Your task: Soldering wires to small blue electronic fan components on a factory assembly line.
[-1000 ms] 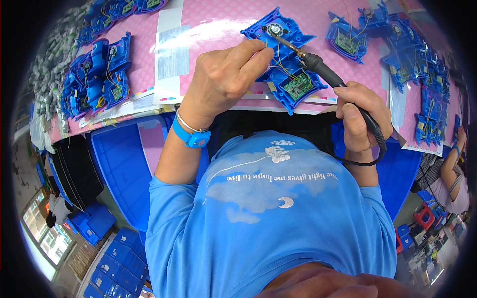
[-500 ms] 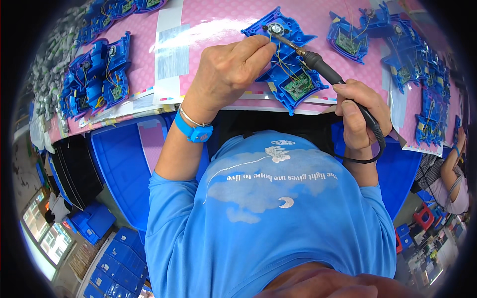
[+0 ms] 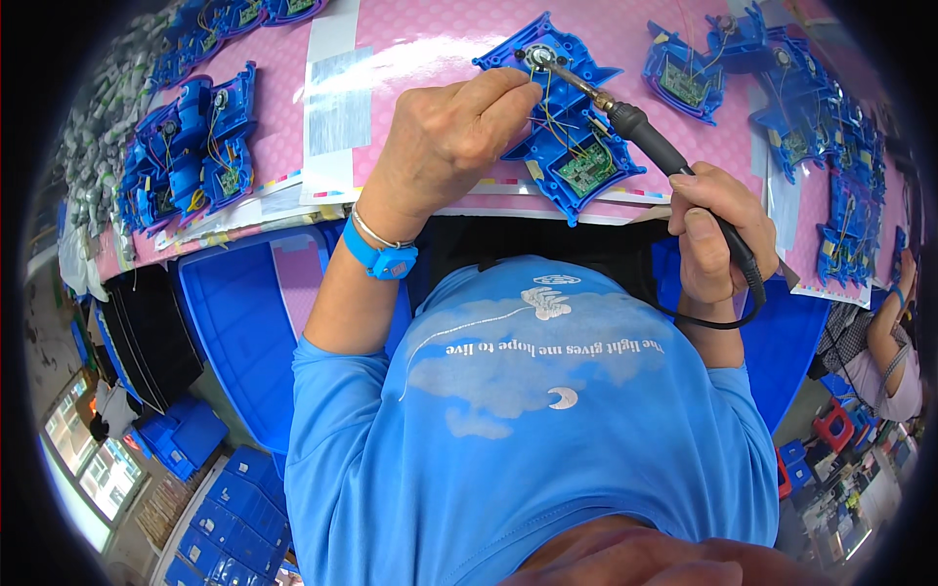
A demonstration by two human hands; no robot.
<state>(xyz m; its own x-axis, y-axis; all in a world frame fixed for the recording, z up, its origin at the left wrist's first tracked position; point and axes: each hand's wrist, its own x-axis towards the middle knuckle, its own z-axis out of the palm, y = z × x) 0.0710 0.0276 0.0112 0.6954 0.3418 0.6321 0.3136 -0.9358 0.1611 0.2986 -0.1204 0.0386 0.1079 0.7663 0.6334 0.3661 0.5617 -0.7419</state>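
A soldering iron (image 3: 650,142) with a black grip is held in my right hand (image 3: 721,230), fingers wrapped round the handle. Its metal tip reaches up and left onto a round silver speaker (image 3: 539,57). That speaker sits in the far half of an open blue plastic housing (image 3: 576,73). Thin wires run down to a green circuit board (image 3: 586,169) in the near half. My left hand (image 3: 459,137) is closed in a pinch at the housing's left side, just below the speaker. Whatever its fingertips hold is hidden.
More blue housings with boards and wires lie at the left (image 3: 191,146) and right (image 3: 831,146) of the pink table covering (image 3: 410,44). Grey bagged parts (image 3: 107,127) are heaped far left. Blue bins (image 3: 244,332) stand below the table edge. Another person's arm (image 3: 889,332) shows far right.
My right hand has shifted slightly right and down with the soldering iron. The tip remains at the speaker. My left hand and the housing have hardly moved.
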